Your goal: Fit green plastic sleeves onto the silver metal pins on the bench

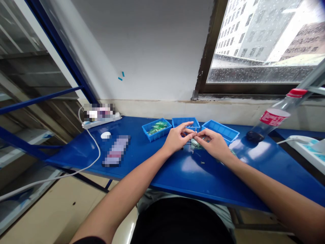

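Watching this through the head cam from my end. Nearest the lens is a black shirt (175, 223), then the blue table (177, 179). One loose screw-looking piece (202, 163) lies by itself on the near side of the hands. First worry tbh: a forearm dragged across could sweep it toward the front edge.

Past that, the left hand (176, 137) and right hand (214, 144) are together, fingertips pinched on a tiny part (195, 130). It's right between them, above a jumble of green and metallic bits (196, 144). Can't tell which hand carries the grip, it's too small on my screen. If it's slick, or the two hands press unevenly, my guess is it pings out and vanishes into that jumble.

Just behind are three blue bins: the left bin (159, 136) with green pieces, the middle bin (180, 121) with small metal stuff, partly hidden by the left hand, and the right bin (222, 127) just past the right hand. Those raised left fingers could bump the middle one if they lift carelessly.

Farther right, a bottle (275, 117) with dark liquid. Cap's on, so a wide swing would more likely topple it than spill it. Behind everything, a rain-spotted window (254, 73); glare on the tabletop could hide dropped bits.
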Tool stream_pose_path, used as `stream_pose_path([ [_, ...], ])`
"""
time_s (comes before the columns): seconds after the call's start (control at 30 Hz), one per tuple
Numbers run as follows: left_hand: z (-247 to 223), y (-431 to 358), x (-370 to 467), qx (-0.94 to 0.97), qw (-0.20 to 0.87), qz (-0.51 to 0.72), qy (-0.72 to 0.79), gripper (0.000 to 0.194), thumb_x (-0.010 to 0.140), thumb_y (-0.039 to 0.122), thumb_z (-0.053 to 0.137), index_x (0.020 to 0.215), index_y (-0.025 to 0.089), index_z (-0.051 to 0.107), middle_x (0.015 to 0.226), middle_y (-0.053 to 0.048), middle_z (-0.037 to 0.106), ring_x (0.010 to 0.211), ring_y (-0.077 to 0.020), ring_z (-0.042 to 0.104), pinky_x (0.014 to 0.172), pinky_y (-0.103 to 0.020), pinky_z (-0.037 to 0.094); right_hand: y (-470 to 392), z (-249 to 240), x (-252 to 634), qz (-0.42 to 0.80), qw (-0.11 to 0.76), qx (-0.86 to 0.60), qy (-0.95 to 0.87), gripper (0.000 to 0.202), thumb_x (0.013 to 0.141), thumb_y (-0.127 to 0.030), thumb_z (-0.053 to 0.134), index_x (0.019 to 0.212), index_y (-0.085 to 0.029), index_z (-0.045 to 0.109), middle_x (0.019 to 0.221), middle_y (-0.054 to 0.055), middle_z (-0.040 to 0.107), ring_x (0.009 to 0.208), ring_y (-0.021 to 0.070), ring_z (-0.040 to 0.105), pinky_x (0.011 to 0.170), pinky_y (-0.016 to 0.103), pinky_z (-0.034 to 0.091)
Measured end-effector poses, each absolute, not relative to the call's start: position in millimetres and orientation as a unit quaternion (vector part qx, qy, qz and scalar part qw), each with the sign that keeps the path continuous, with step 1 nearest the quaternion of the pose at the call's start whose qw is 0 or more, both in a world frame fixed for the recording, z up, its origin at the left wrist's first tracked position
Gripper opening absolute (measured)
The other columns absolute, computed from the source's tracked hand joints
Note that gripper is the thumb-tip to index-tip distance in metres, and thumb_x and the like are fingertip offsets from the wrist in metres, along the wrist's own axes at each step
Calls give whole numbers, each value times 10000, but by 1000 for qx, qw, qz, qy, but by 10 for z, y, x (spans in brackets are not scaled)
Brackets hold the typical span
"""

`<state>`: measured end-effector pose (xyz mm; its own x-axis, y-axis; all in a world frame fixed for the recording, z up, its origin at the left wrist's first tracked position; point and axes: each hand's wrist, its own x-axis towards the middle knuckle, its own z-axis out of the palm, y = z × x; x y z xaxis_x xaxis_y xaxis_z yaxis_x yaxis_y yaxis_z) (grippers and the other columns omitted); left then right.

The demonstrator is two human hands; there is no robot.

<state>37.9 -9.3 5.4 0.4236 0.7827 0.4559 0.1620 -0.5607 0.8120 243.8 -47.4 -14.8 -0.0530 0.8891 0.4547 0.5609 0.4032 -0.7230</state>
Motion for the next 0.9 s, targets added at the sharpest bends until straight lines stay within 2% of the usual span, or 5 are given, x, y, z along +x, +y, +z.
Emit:
stream_pose_path([
  [0.27,-50,-15,341,863,180,361,303,224,1018,288,633,1150,165,765,1175,-103,799,1096,-253,742,1009,-393,578,-408,-174,2480,249,485,-509,-666,406,991,-626,618,1001,-229,703,841,66,739,788,251,705,703,370,555],
  [0.37,-120,12,327,905,122,298,277,233,1005,292,653,1165,166,767,1269,-123,766,1232,-284,687,1118,-435,525,-362,-191,2494,260,496,-510,-653,435,999,-648,586,1006,-229,701,816,64,734,729,233,689,636,347,542],
  [0.53,-164,11,313,925,99,228,288,318,992,341,675,1255,178,747,1328,-132,741,1268,-296,670,1114,-436,527,-254,-166,2478,272,480,-523,-650,453,972,-656,614,954,-214,715,781,64,746,636,211,660,582,329,520],
  [0.73,-178,52,308,922,91,220,304,320,966,288,692,1263,188,757,1226,-126,777,1164,-289,715,1032,-403,553,-215,-98,2435,122,426,-564,-697,503,1013,-611,554,740,-218,708,636,43,704,555,207,604,568,341,423],
  [0.9,-195,74,311,921,107,245,283,242,977,170,630,1144,215,799,1169,-90,799,1106,-248,731,1033,-375,543,-339,-96,2415,39,388,-520,-760,454,1048,-529,523,747,-235,693,640,40,683,578,213,599,591,352,404],
])
